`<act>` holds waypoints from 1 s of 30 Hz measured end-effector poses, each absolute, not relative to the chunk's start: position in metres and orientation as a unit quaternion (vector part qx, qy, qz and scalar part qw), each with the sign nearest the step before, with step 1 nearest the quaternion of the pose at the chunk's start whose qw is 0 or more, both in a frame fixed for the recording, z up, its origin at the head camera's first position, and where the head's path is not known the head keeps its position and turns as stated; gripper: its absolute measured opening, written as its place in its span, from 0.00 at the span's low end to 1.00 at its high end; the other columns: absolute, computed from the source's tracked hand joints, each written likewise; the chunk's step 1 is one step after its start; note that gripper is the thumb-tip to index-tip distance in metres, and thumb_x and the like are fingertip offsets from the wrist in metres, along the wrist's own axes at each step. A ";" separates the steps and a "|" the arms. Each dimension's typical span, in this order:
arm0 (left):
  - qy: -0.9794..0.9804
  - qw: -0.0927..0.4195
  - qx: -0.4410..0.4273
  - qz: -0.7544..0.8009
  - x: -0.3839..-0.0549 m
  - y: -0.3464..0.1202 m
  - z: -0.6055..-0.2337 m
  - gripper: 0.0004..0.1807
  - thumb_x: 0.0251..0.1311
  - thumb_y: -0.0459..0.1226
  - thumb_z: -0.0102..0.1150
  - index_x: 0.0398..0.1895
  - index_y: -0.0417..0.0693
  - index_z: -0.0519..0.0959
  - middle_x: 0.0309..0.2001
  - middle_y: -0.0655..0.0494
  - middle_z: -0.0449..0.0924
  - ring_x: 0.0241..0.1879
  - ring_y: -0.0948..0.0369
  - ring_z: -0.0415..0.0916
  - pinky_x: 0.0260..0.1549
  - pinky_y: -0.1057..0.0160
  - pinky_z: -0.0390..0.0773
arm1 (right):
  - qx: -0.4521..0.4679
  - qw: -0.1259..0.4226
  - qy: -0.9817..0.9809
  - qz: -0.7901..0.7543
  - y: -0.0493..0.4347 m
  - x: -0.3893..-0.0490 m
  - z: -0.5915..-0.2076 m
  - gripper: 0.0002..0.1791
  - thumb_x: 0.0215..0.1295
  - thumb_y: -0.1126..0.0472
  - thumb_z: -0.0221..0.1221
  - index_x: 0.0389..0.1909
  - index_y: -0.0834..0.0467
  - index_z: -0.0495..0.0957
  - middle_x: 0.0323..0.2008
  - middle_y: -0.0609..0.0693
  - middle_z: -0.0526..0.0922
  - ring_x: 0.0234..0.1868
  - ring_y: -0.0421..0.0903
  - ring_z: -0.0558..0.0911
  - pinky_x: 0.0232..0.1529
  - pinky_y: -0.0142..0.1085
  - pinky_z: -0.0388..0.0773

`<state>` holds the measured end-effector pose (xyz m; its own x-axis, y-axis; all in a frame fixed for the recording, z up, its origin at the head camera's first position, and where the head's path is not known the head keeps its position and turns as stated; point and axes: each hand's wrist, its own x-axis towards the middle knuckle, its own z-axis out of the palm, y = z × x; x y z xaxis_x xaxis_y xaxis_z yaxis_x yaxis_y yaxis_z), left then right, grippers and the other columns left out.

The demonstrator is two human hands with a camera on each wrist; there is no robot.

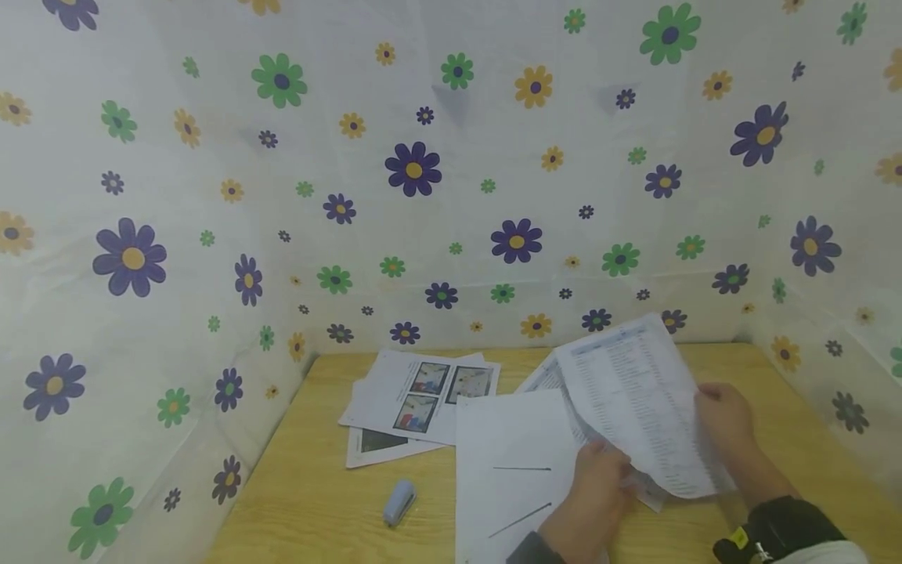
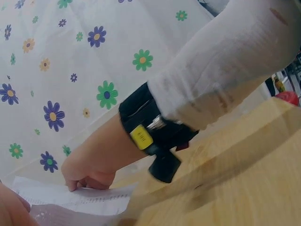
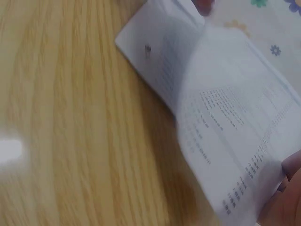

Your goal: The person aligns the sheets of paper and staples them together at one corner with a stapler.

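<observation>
While my left hand [image 1: 595, 486] clasps the lower edge of the printed sheets [image 1: 630, 392], spread between both grips, and my right hand [image 1: 729, 421] pinches their side, I judge this step page-turning; the next move likely calls for a firm left hold.

This is an office-like paperwork spot: flower-printed sheeting [image 1: 486, 125] screens the back and both sides of a wood-grain counter [image 1: 296, 493] carrying a grey-blue stapler [image 1: 399, 503] and photo-illustrated printouts [image 1: 416, 399], with text-filled pages [image 1: 627, 399] held above it. Whether it lies in a home, office or lab is unclear.
</observation>
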<state>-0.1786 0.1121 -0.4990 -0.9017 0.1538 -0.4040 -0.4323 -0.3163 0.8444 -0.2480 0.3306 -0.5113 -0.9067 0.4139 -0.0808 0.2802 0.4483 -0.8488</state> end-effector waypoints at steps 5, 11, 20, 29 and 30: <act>0.554 0.182 -0.145 0.799 -0.198 0.098 -0.489 0.35 0.67 0.32 0.57 0.74 0.33 0.57 0.64 0.38 0.69 0.65 0.39 0.69 0.66 0.39 0.70 | -0.206 0.067 -0.836 0.504 0.317 -0.246 -0.504 0.29 0.80 0.56 0.38 0.74 0.68 0.59 0.66 0.70 0.68 0.62 0.66 0.71 0.53 0.54 0.73; 0.588 0.172 -0.135 0.779 -0.220 0.078 -0.483 0.27 0.72 0.39 0.53 0.69 0.36 0.64 0.56 0.50 0.77 0.60 0.50 0.75 0.67 0.43 0.69 | -0.204 0.079 -0.820 0.528 0.300 -0.243 -0.492 0.29 0.80 0.56 0.39 0.74 0.68 0.59 0.67 0.70 0.67 0.64 0.65 0.70 0.60 0.57 0.70; 0.679 0.132 -0.098 0.715 -0.257 0.034 -0.479 0.27 0.72 0.38 0.54 0.71 0.40 0.68 0.51 0.53 0.82 0.51 0.56 0.82 0.57 0.51 0.79 | -0.187 0.060 -0.796 0.572 0.273 -0.238 -0.478 0.29 0.80 0.58 0.41 0.75 0.68 0.58 0.69 0.70 0.65 0.68 0.66 0.67 0.66 0.59 0.67; 0.776 0.072 -0.026 0.626 -0.272 -0.004 -0.469 0.21 0.71 0.41 0.57 0.63 0.43 0.75 0.45 0.56 0.85 0.42 0.62 0.84 0.46 0.58 0.83 | -0.147 0.036 -0.806 0.572 0.252 -0.231 -0.465 0.28 0.80 0.58 0.42 0.75 0.67 0.59 0.68 0.69 0.68 0.64 0.62 0.72 0.59 0.51 0.73; 0.786 0.065 -0.019 0.614 -0.273 -0.007 -0.469 0.20 0.72 0.40 0.57 0.63 0.43 0.75 0.45 0.56 0.86 0.42 0.62 0.84 0.47 0.58 0.82 | -0.139 0.031 -0.809 0.570 0.251 -0.231 -0.464 0.29 0.80 0.58 0.42 0.75 0.67 0.59 0.67 0.69 0.68 0.63 0.62 0.73 0.58 0.49 0.74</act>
